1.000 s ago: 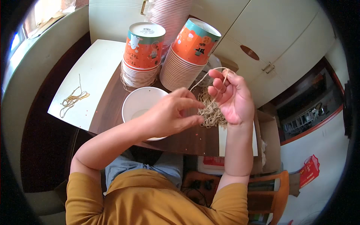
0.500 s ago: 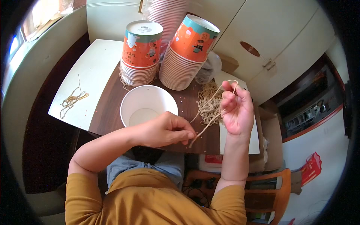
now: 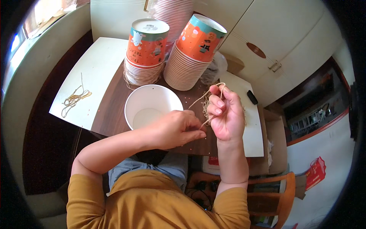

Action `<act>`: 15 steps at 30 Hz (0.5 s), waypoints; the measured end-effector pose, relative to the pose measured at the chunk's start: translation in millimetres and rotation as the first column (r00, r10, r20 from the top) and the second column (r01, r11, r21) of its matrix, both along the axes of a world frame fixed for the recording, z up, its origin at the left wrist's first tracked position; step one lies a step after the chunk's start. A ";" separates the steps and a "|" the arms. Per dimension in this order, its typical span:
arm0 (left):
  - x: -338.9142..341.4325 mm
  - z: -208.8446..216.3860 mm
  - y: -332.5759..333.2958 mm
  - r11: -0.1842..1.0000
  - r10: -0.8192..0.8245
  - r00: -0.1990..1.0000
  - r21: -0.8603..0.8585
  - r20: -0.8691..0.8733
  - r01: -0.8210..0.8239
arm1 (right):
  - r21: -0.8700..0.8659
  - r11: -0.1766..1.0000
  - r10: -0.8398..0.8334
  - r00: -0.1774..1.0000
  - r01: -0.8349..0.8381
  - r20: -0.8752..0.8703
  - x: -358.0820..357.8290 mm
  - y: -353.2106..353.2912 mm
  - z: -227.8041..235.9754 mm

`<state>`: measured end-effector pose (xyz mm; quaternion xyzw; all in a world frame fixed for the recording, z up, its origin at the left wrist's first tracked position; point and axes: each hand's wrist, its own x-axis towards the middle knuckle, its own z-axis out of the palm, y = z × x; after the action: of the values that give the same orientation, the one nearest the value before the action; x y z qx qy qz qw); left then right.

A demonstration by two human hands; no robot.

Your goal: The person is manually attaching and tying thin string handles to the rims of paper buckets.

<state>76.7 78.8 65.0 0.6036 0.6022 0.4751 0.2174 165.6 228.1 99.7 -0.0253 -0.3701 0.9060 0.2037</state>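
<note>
A thin beige cord point(image 3: 197, 100) runs between my two hands over the right side of the table. My left hand point(image 3: 179, 131) pinches the cord's lower part between thumb and fingers, in front of a white paper bucket point(image 3: 138, 102). My right hand point(image 3: 228, 112) is raised, palm toward me, its fingers curled with a loop of cord passing over the fingertips. The bucket stands upright and open at the top, with a small hole near its far rim. Behind my right hand lies a tangled pile of cord point(image 3: 207, 104), mostly hidden by it.
Behind the bucket stand two stacks of upside-down orange and teal paper buckets, a left stack point(image 3: 146, 49) with cord around its base and a taller right stack point(image 3: 196, 47). A loose cord bundle point(image 3: 75, 98) lies on the white left leaf. A black object point(image 3: 252, 97) rests at right.
My right hand has moved left, closer to my left hand, covering more of the cord pile. My left hand has shifted slightly right. The black object has come into sight.
</note>
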 end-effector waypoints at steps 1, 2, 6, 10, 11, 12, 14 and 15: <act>-0.1 -5.6 0.2 1.000 0.002 1.000 0.000 -0.001 -0.002 | -0.020 1.000 -0.006 1.000 0.006 -0.015 -0.2 3.5 0.1; 0.2 -12.0 -2.8 1.000 -0.005 1.000 0.025 0.016 0.004 | -0.041 0.999 -0.011 0.999 0.010 -0.030 -0.5 7.0 0.9; -8.9 -7.4 -26.1 0.986 0.020 0.981 -0.169 0.193 0.013 | -0.006 0.999 -0.051 0.998 0.051 -0.033 1.1 24.1 3.1; -14.2 3.6 -41.0 0.959 0.050 0.950 -0.280 0.308 0.041 | 0.004 0.998 -0.063 0.998 0.063 0.016 1.0 35.6 -10.3; -16.4 6.1 -42.1 0.959 0.054 0.950 -0.282 0.306 0.036 | 0.043 0.998 -0.042 0.998 0.040 0.048 -0.6 40.2 -15.3; -18.6 8.4 -42.8 0.950 0.057 0.935 -0.307 0.349 0.057 | 0.083 0.996 -0.023 0.997 0.016 0.080 -2.3 42.9 -18.7; -21.9 10.8 -44.5 0.940 0.070 0.917 -0.333 0.393 0.071 | 0.438 0.899 -0.121 0.958 -0.006 0.261 -5.0 31.1 -20.3; -24.2 10.6 -44.5 0.958 0.038 0.926 -0.279 0.374 0.074 | 0.776 0.629 -0.287 0.916 -0.042 0.282 -3.1 25.3 -20.1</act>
<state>52.5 34.4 75.6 0.4689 0.6063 0.4871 0.4186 162.5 253.5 79.6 -0.1366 -0.7490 0.6224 0.1818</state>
